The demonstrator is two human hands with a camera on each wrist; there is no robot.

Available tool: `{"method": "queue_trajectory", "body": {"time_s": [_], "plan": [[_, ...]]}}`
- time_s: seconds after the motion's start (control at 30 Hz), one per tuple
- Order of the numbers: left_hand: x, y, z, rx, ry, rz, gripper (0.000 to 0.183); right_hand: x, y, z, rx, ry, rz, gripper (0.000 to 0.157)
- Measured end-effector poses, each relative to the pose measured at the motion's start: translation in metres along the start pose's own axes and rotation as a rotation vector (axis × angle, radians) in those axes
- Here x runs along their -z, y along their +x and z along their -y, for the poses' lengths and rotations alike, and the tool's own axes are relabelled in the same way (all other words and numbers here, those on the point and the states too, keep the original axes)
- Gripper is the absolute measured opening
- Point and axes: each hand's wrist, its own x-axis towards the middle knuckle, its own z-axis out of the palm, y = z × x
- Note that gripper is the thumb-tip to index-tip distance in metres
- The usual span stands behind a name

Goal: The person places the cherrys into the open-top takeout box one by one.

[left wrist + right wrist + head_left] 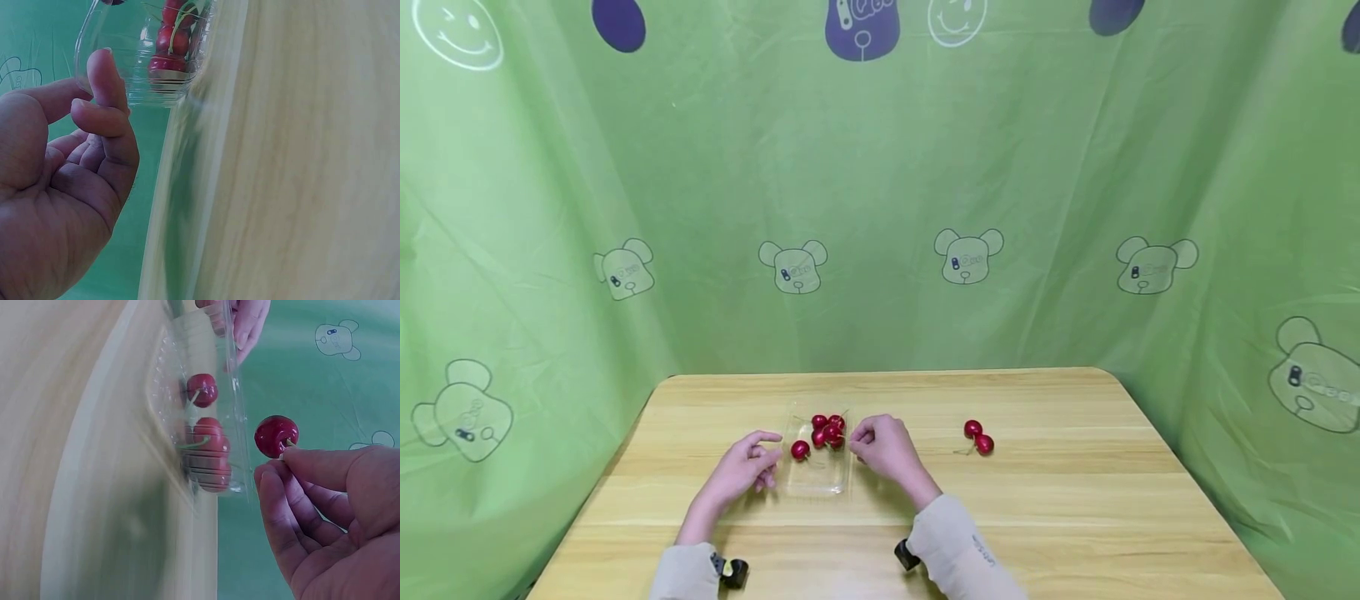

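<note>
A clear plastic box (816,479) sits on the table with several red cherries (801,451) inside. My right hand (886,450) is at the box's right side; in the right wrist view its thumb and fingertips pinch the stem of one cherry (276,436), held by the box's rim. On the opposite side, my left hand (741,471) has its fingers loosely bent at the left wall. From the left wrist view, its fingertips (103,69) lie against or very close to the box; whether they touch cannot be told.
Two more cherries (979,438) with stems lie on the wooden table (1060,500), right of my right hand. A green printed curtain (880,167) hangs behind the table and along both sides.
</note>
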Motion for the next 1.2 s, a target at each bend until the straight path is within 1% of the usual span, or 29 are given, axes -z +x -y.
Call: {"method": "queue_trajectory", "body": {"time_s": [0.13, 0.33, 0.4, 0.53, 1.03, 1.2], "plan": [[0.0, 0.001, 0.001, -0.003, -0.004, 0.005, 0.048, -0.005, 0.0, 0.0, -0.005, 0.002, 0.006, 0.003], [0.0, 0.001, 0.002, -0.003, -0.001, 0.003, 0.045, -0.012, 0.001, 0.0, -0.013, 0.002, 0.013, 0.005], [0.0, 0.001, 0.002, -0.001, 0.001, 0.0, 0.045, -0.014, 0.002, 0.001, -0.007, -0.002, 0.01, 0.008], [0.0, 0.001, 0.001, -0.007, 0.008, -0.003, 0.044, -0.017, 0.004, 0.004, 0.016, -0.024, 0.006, 0.006], [-0.001, 0.002, 0.0, -0.027, 0.013, 0.011, 0.043, -0.032, 0.012, 0.003, 0.098, -0.159, -0.04, 0.006], [0.0, 0.001, 0.0, -0.027, 0.011, 0.009, 0.043, -0.038, 0.013, 0.003, 0.105, -0.209, -0.053, 0.005]]}}
